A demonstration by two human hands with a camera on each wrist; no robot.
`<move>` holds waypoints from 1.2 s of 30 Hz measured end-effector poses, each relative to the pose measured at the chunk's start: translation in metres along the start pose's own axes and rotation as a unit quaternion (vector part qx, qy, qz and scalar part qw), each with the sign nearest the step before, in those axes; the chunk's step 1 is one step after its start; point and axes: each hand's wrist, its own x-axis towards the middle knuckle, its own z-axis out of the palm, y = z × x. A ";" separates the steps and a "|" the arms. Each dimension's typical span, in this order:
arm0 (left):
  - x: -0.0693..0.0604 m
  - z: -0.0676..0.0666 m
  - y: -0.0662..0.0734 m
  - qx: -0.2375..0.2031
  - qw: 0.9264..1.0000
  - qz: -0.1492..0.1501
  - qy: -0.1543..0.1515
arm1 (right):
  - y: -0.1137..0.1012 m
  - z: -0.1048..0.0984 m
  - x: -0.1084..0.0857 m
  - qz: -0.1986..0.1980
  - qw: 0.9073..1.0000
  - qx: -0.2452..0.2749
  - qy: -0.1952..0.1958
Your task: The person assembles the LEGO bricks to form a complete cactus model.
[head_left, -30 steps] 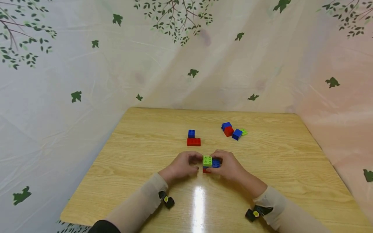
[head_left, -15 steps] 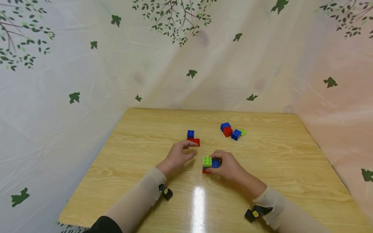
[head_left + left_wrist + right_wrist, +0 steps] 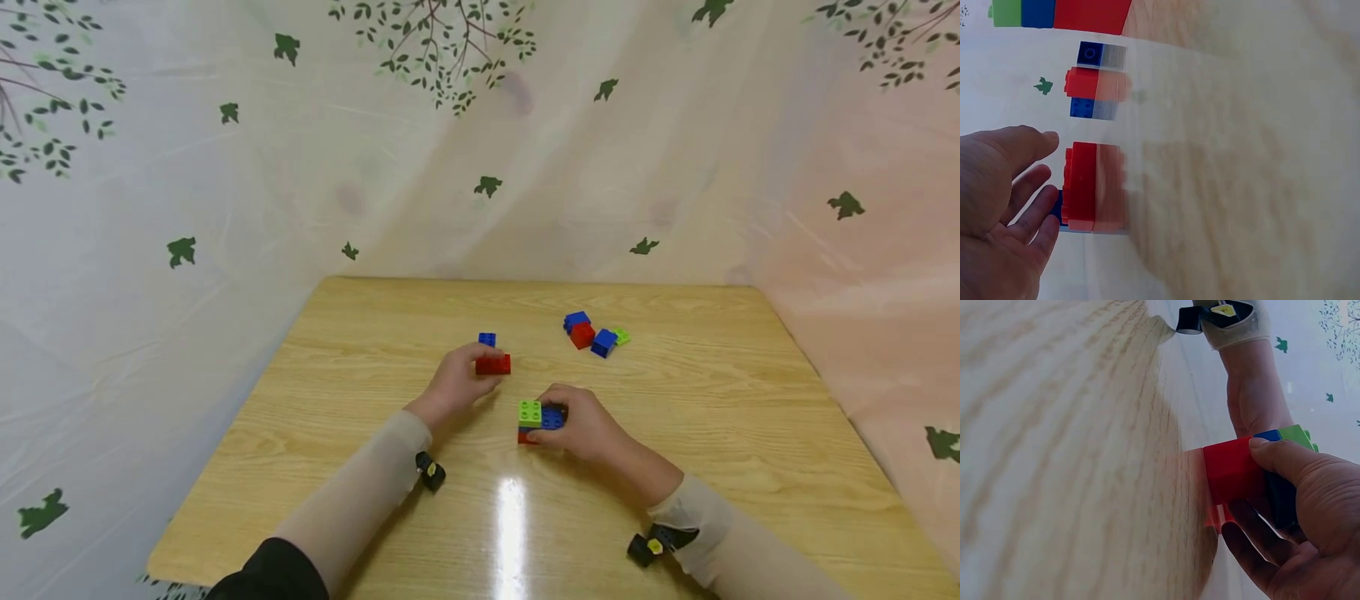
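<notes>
A stack of bricks, red at the bottom, blue in the middle and light green (image 3: 530, 413) on top, stands on the table. My right hand (image 3: 592, 423) grips it from the right; the right wrist view shows the thumb against the red brick (image 3: 1232, 470). Farther back and left lies a long red brick (image 3: 493, 365), with a blue brick (image 3: 487, 339) just behind it. My left hand (image 3: 456, 385) is at that red brick, thumb and fingers spread. In the left wrist view the fingers of the hand (image 3: 1007, 206) are beside the red brick (image 3: 1084, 187), not closed round it.
At the back, right of centre, lie a blue brick (image 3: 577, 321), a red brick (image 3: 582, 336), another blue brick (image 3: 603, 343) and a light green brick (image 3: 622, 336). Behind the wooden table (image 3: 405, 308) hangs a pale sheet with leaf prints (image 3: 420, 192).
My left hand has moved away from the stack, forward and left, to the long red brick. My right hand has kept its grip on the stack in the same place.
</notes>
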 end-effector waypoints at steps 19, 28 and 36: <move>0.029 0.004 -0.004 0.076 0.996 -0.046 -0.026 | -0.001 0.000 0.000 0.006 1.000 0.009 -0.004; 0.037 0.004 -0.008 0.086 0.994 -0.052 -0.043 | -0.002 -0.001 0.000 0.006 1.000 0.008 -0.006; 0.040 0.002 -0.010 0.084 0.993 -0.055 -0.065 | -0.002 -0.001 0.000 0.007 1.000 0.013 -0.008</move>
